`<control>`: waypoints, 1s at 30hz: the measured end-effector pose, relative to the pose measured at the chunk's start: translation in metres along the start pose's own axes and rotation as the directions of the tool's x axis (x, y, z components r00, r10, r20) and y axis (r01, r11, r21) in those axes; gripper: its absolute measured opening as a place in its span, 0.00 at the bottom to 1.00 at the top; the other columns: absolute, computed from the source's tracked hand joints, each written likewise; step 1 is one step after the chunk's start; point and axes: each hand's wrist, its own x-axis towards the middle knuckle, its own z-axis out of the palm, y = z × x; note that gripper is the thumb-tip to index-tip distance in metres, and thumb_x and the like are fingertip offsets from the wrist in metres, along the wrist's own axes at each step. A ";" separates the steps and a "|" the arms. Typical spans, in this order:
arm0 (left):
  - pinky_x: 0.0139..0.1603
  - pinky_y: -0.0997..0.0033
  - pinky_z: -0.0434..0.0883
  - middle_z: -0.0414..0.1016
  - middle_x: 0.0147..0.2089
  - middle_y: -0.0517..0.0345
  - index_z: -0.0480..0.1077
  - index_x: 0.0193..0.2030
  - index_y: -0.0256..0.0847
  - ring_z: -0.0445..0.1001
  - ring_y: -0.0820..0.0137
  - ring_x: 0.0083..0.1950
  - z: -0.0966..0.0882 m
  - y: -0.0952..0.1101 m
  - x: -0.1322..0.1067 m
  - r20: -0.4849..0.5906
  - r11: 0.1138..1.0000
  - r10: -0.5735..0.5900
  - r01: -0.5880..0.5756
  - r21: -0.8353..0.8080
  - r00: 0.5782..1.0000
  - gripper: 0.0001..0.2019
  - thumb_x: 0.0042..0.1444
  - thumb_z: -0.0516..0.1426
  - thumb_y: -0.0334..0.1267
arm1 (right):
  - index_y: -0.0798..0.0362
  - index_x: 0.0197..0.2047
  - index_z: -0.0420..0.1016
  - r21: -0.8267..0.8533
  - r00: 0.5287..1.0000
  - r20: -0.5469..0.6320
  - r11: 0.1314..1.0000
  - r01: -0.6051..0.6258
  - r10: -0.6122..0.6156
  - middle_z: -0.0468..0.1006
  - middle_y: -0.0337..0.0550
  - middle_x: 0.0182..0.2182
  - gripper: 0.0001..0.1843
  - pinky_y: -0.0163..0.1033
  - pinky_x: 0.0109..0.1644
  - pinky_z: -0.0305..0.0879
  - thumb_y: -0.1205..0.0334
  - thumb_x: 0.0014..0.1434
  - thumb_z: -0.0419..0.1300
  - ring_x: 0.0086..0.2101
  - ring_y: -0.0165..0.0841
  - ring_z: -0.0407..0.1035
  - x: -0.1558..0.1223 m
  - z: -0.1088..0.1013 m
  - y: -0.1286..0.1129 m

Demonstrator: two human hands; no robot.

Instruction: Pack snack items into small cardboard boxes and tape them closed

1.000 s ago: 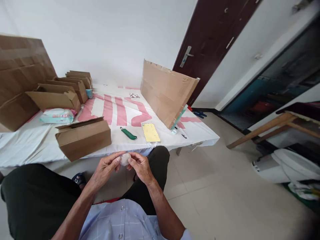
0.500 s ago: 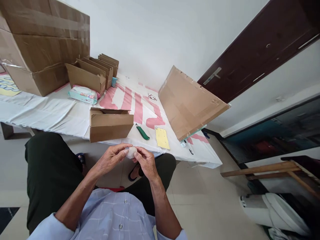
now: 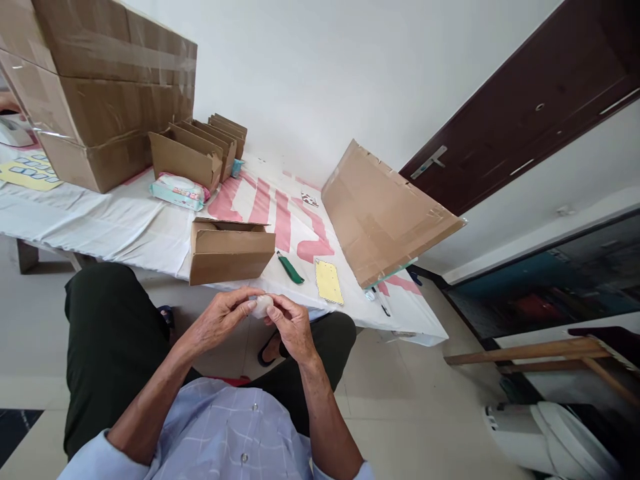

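Between my two hands, above my lap in front of the table edge, is a small round, whitish, translucent thing; its kind is hard to make out. My left hand pinches it from the left with thumb and fingertips. From the other side my right hand grips it, thumb on top and fingers bent behind. Just beyond the hands, on the table, stands an open cardboard box. A green utility knife and a yellow card lie to its right.
A large taped carton, several open boxes and a pack of wipes occupy the table's left. A cardboard sheet leans at the right, near a black pen. Another person's hand shows at the left edge.
The view has swung slightly left, so the table and boxes appear farther right. Another person's hand has come into view at the left edge. My hands keep nearly the same hold.
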 end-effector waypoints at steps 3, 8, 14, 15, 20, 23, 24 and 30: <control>0.40 0.70 0.69 0.80 0.38 0.55 0.81 0.61 0.42 0.70 0.67 0.35 0.006 -0.001 0.000 0.017 1.000 -0.009 0.009 0.029 1.000 0.21 0.73 0.56 0.51 | 0.48 0.51 0.89 0.003 1.000 -0.019 1.000 0.003 -0.003 0.82 0.44 0.38 0.28 0.43 0.41 0.76 0.33 0.63 0.69 0.32 0.35 0.73 -0.003 -0.003 0.003; 0.37 0.70 0.68 0.73 0.29 0.60 0.79 0.62 0.39 0.69 0.69 0.32 0.028 -0.007 0.004 0.005 0.997 -0.062 0.063 -0.040 0.998 0.23 0.72 0.56 0.52 | 0.49 0.50 0.88 0.062 0.999 -0.037 0.998 -0.007 0.010 0.84 0.45 0.41 0.28 0.43 0.41 0.78 0.33 0.62 0.70 0.33 0.35 0.75 -0.008 -0.011 0.014; 0.36 0.69 0.69 0.74 0.30 0.60 0.76 0.66 0.37 0.69 0.69 0.30 0.048 -0.020 0.009 0.017 0.986 -0.130 0.131 -0.105 0.991 0.28 0.69 0.58 0.55 | 0.53 0.51 0.87 0.018 0.963 -0.268 1.000 -0.025 0.029 0.85 0.44 0.33 0.29 0.42 0.39 0.78 0.35 0.61 0.71 0.30 0.35 0.76 -0.002 -0.058 0.038; 0.36 0.69 0.69 0.73 0.29 0.61 0.77 0.65 0.37 0.69 0.69 0.30 0.048 -0.022 0.009 0.034 0.987 -0.134 0.137 -0.087 0.990 0.27 0.68 0.59 0.55 | 0.54 0.51 0.86 -0.004 0.936 -0.350 1.000 -0.030 0.026 0.84 0.43 0.31 0.30 0.42 0.39 0.78 0.35 0.61 0.70 0.30 0.35 0.76 0.004 -0.074 0.043; 0.31 0.72 0.65 0.70 0.27 0.61 0.82 0.56 0.37 0.66 0.70 0.29 0.052 -0.033 0.007 0.107 0.987 -0.150 0.155 -0.039 0.983 0.24 0.65 0.63 0.54 | 0.59 0.46 0.83 -0.032 0.681 -0.725 0.981 -0.189 0.107 0.78 0.38 0.24 0.29 0.38 0.35 0.77 0.41 0.55 0.71 0.27 0.32 0.75 0.055 -0.178 0.070; 0.29 0.74 0.63 0.70 0.27 0.61 0.84 0.53 0.38 0.65 0.71 0.28 0.057 -0.035 0.006 0.157 0.983 -0.169 0.178 -0.043 0.973 0.22 0.63 0.64 0.54 | 0.61 0.41 0.80 -0.016 0.587 -0.795 0.961 -0.277 0.156 0.74 0.35 0.22 0.19 0.35 0.32 0.75 0.51 0.59 0.69 0.24 0.30 0.72 0.086 -0.231 0.086; 0.28 0.74 0.62 0.70 0.27 0.61 0.84 0.52 0.38 0.64 0.72 0.28 0.058 -0.035 0.005 0.169 0.981 -0.179 0.189 -0.043 0.969 0.22 0.63 0.65 0.54 | 0.61 0.41 0.80 -0.014 0.564 -0.809 0.953 -0.302 0.167 0.74 0.35 0.22 0.16 0.35 0.31 0.74 0.54 0.60 0.68 0.24 0.29 0.71 0.095 -0.244 0.091; 0.28 0.74 0.60 0.71 0.28 0.60 0.84 0.51 0.38 0.63 0.72 0.28 0.059 -0.031 0.007 0.212 0.964 -0.252 0.264 -0.032 0.944 0.21 0.62 0.65 0.53 | 0.64 0.43 0.80 -0.051 0.456 -0.868 0.878 -0.476 0.197 0.73 0.35 0.21 0.09 0.35 0.29 0.70 0.66 0.62 0.67 0.24 0.30 0.71 0.138 -0.293 0.127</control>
